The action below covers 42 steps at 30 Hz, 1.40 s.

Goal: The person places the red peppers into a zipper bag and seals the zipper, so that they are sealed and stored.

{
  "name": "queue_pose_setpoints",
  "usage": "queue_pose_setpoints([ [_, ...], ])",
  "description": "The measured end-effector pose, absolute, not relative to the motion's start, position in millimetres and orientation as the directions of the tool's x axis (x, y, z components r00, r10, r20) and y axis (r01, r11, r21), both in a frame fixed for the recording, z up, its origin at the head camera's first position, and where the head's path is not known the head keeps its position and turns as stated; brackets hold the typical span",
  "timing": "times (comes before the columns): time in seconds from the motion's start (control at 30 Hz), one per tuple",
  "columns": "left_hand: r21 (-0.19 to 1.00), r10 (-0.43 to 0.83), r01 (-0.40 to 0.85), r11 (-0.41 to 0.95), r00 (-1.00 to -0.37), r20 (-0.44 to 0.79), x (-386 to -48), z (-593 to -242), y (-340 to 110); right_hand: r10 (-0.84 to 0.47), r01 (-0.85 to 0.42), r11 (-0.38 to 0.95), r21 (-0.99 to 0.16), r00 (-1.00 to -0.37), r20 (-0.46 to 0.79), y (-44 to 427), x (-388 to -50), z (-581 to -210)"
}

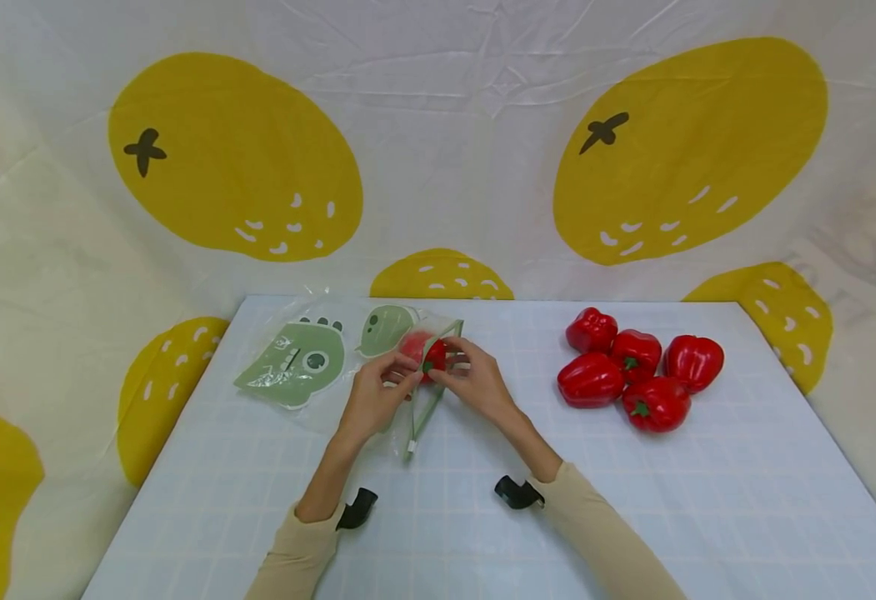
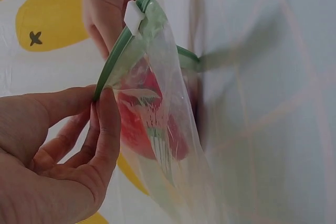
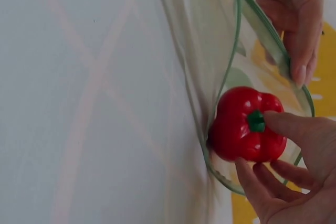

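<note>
A clear zip bag (image 1: 347,417) with green cartoon prints lies on the table, its green-edged mouth held apart. My left hand (image 1: 379,392) pinches the bag's upper rim between thumb and fingers, seen closely in the left wrist view. In the mouth sits a red bell pepper (image 3: 244,129) with a green stem. My right hand (image 3: 299,177) holds this pepper, thumb at the stem and fingers along its side. Through the film, the left wrist view shows the red pepper (image 2: 142,124) blurred. A white slider (image 2: 134,18) sits at one end of the zip.
Several red bell peppers (image 1: 655,404) lie grouped on the right part of the table (image 1: 483,533). A patterned cloth (image 1: 453,167) with yellow fruit shapes hangs behind and around the table. Black wrist cameras (image 1: 518,492) sit at the sleeves.
</note>
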<state>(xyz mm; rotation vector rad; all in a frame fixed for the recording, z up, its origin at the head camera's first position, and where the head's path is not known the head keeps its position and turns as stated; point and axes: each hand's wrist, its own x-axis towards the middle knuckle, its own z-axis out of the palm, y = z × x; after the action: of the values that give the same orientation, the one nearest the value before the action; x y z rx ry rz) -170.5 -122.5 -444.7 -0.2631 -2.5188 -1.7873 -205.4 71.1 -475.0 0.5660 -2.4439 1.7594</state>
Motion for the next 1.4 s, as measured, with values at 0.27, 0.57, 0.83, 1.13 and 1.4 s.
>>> queue_pose_setpoints([
  [0.27, 0.930, 0.120, 0.184, 0.319, -0.981, 0.152, -169, -441, -123, -0.202, -0.247, 0.254, -0.935, -0.959, 0.198, 64, -209, -477],
  [0.57, 0.924, 0.141, 0.174, 0.340, -0.981, 0.133, -169, -438, -125, -0.178, -0.197, 0.222, -0.955, -0.971, 0.159, 56, -212, -477],
  [0.83, 0.902, 0.180, 0.199, 0.383, -0.974, 0.139, -170, -437, -127, -0.164, -0.211, 0.225, -0.951, -0.970, 0.177, 50, -216, -480],
  [1.13, 0.879, 0.108, 0.155, 0.451, -0.987, 0.118, -163, -432, -121, -0.167, -0.211, 0.256, -0.943, -0.971, 0.172, 49, -218, -481],
  [1.4, 0.789, 0.133, 0.209, 0.577, -0.978, 0.162, -155, -439, -111, -0.153, -0.185, 0.304, -0.935, -0.978, 0.143, 52, -220, -486],
])
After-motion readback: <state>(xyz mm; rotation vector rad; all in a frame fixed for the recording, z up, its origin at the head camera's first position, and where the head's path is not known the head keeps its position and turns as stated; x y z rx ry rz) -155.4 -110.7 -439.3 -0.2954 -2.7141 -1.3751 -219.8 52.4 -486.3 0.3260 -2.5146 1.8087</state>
